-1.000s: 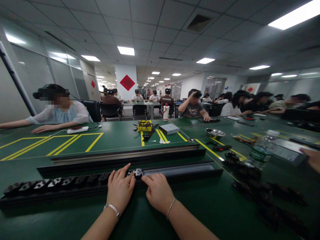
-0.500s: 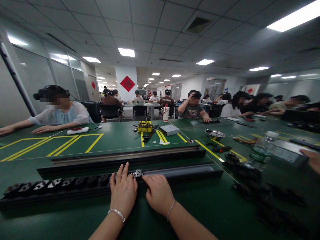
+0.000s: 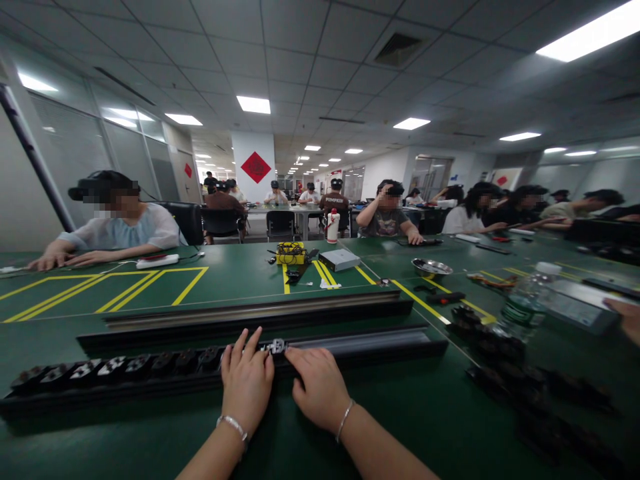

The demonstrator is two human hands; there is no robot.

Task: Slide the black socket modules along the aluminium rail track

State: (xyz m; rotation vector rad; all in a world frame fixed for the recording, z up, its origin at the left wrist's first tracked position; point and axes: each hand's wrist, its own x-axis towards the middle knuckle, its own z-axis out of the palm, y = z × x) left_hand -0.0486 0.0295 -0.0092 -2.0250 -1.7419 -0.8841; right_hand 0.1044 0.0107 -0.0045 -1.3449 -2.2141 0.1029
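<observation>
A long black rail (image 3: 390, 348) lies across the table in front of me. Its left part holds a row of black socket-like modules (image 3: 135, 363), some with pale metal tops. My left hand (image 3: 246, 377) rests over the row with fingers stretched and apart, covering some modules. Just right of its fingers sits a module with a silvery top (image 3: 276, 346). The index finger of my right hand (image 3: 320, 387) points left and touches that module's right end. Its other fingers are bent over the rail, and the thumb stands apart on the near side. The fingertips' undersides are hidden.
Behind lies a second black rail (image 3: 250, 319). Dark modules (image 3: 540, 393) are piled at right near a water bottle (image 3: 525, 303), a metal bowl (image 3: 432, 268) and a grey box (image 3: 580, 310). A yellow cable-wrapped block (image 3: 291, 253) stands farther back. Co-workers sit around the table.
My hands and the rail keep nearly the same place; the view shifts very slightly. At the far left, a co-worker's hand has drawn in toward their other hand.
</observation>
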